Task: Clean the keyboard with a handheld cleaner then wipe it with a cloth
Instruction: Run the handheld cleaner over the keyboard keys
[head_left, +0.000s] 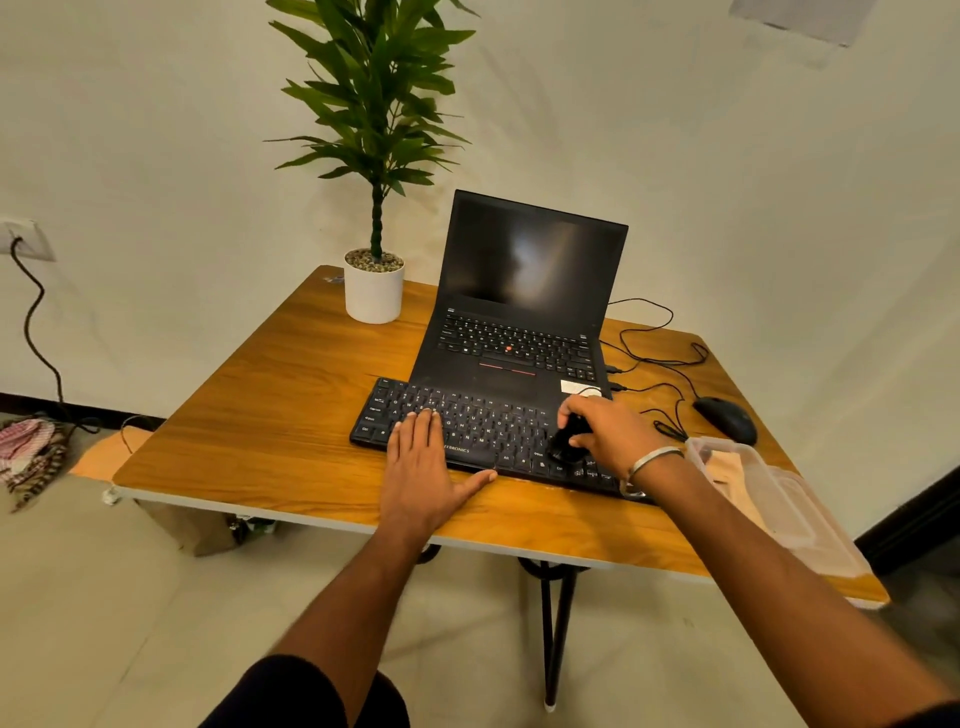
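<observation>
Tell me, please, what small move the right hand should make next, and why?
Probably slide the handheld cleaner leftward along the keyboard. The right hand holds it at the right end, while the left hand presses flat on the left part, steadying it.

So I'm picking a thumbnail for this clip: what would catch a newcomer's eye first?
Two bare arms reach in: the left hand lies flat on the black keyboard at the table's near edge, while the right hand grips a small black handheld cleaner on the keys. Behind stand an open dark-screened laptop and a tall potted plant.

Bare forearms, thin metal bangle (655, 457) on right wrist, dark sleeves near elbows.
</observation>
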